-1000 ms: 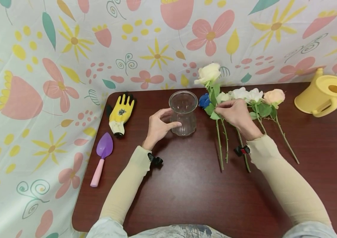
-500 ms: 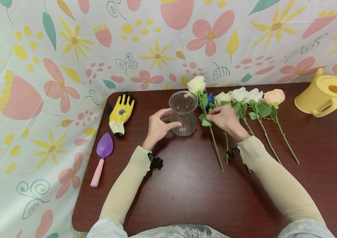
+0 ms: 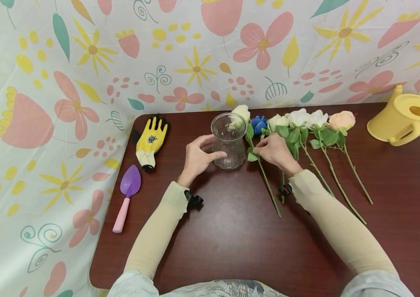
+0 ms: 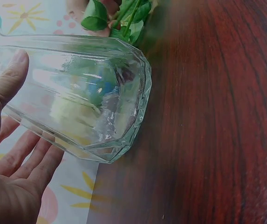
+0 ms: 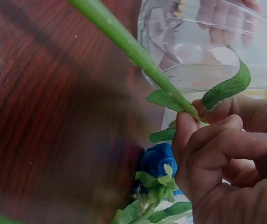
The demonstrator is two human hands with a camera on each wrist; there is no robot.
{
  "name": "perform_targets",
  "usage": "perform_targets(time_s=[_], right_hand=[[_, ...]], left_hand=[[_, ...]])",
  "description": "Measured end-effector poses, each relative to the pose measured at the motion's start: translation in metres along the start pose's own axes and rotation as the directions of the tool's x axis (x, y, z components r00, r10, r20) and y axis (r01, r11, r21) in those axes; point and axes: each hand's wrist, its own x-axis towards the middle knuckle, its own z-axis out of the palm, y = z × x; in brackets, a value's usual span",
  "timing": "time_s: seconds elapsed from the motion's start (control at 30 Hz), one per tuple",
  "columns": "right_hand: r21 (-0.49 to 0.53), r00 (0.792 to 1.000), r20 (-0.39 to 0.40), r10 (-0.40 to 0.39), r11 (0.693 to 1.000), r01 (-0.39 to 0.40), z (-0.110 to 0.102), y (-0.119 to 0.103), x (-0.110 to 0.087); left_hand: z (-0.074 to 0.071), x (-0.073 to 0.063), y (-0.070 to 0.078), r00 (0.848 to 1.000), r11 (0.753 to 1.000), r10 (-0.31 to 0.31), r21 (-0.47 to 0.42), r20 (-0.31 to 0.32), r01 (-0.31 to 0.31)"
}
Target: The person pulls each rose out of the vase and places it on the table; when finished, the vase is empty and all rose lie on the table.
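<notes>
A clear glass vase (image 3: 235,153) with a flared rim stands on the table, and the left hand (image 3: 198,159) grips it from its left side. In the left wrist view the thumb lies along the near side of the glass (image 4: 86,98) and the fingers on the other. The right hand (image 3: 275,152) pinches a white rose by its stem (image 5: 138,53), near the leaves. That rose's head (image 3: 242,110) is behind the vase rim and partly seen through the glass. Beside it lies a blue rose (image 3: 259,124), which also shows below the pinching fingers in the right wrist view.
More roses lie in a row to the right, among them white ones (image 3: 299,118) and a peach one (image 3: 342,121). A yellow watering can (image 3: 399,119) stands at the back right. At left are a yellow work glove (image 3: 151,140) and a purple trowel (image 3: 130,181). Patterned cloth (image 3: 195,49) hangs behind.
The right hand has moved left and slightly down with the white rose, whose head has come from above the other roses to the vase rim. The left hand has stayed on the vase.
</notes>
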Motion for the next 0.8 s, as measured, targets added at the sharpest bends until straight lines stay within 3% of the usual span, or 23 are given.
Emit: perform_targets(time_s=[0.33, 0.6, 0.8], right_hand=[[-0.084, 1.0, 0.017, 0.004, 0.996, -0.003, 0.004, 0.011, 0.013], [-0.135, 1.0, 0.023, -0.021, 0.991, 0.024, 0.022, 0.055, 0.051], [-0.131, 1.0, 0.013, -0.015, 0.991, 0.017, 0.016, 0.037, 0.034]], left_hand=[[0.0, 0.0, 0.001, 1.0, 1.0, 0.0, -0.001, 0.006, 0.0], [0.0, 0.0, 0.002, 1.0, 1.0, -0.003, 0.004, 0.007, 0.003], [0.0, -0.001, 0.002, 1.0, 1.0, -0.005, 0.021, 0.006, 0.004]])
